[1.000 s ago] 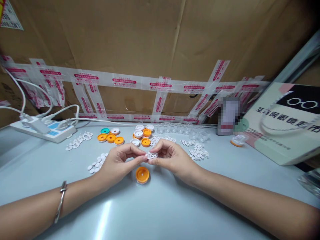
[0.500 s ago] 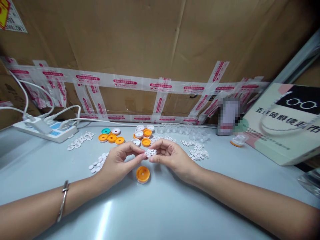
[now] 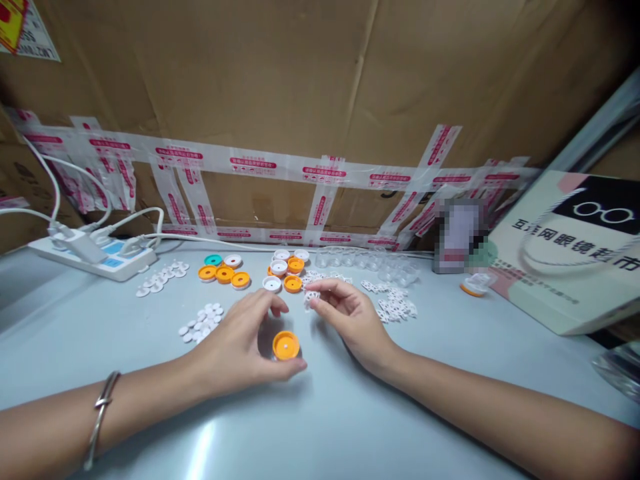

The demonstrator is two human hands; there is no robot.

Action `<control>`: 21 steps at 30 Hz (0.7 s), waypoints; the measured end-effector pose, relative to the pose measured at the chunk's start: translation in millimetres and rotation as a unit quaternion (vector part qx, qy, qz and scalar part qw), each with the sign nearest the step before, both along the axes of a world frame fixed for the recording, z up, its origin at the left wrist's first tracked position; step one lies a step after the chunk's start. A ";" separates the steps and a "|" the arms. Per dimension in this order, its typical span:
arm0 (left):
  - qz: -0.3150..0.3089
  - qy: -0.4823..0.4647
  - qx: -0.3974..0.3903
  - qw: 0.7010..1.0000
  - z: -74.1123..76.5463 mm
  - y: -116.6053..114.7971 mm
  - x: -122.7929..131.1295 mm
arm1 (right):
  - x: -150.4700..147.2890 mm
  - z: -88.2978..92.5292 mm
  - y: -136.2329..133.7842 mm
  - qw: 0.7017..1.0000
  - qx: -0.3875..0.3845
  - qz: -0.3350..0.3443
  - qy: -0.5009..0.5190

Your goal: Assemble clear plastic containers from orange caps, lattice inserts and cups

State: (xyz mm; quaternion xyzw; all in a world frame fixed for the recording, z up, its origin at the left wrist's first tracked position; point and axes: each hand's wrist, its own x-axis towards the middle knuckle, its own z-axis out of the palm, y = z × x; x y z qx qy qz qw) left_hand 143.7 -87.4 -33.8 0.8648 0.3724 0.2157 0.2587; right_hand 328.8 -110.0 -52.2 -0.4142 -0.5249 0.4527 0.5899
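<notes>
Cupping half-open around the round orange plastic cap [image 3: 286, 345] on the glossy grey table [image 3: 350, 420], the left hand [image 3: 239, 343] shows no clear grip, while the right hand [image 3: 353, 317] pinches a lacy white piece [image 3: 311, 297] just beyond.

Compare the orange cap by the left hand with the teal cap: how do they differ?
Colour: the orange cap is orange, the teal cap teal. Place: the orange cap lies alone in front, the teal cap at the back beside other caps. Contact: the left hand curls round the orange cap; nothing touches the teal cap. Both are round and lie flat on the table.
</notes>
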 end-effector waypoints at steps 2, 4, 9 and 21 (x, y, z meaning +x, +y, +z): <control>-0.014 0.045 -0.014 0.999 -1.4 -2.1 0.6 | -1.8 -2.0 -2.6 0.999 0.009 0.025 -0.022; -0.017 0.056 -0.019 0.998 -4.0 -2.5 1.4 | -3.6 -3.7 -4.4 0.999 0.000 0.047 -0.026; -0.018 0.015 -0.054 0.998 -10.3 1.8 3.4 | -6.3 -5.6 -5.7 0.995 -0.050 0.085 -0.029; -0.025 -0.066 -0.078 0.994 -13.3 5.8 4.9 | -7.1 -8.3 -5.4 0.994 0.000 0.060 -0.090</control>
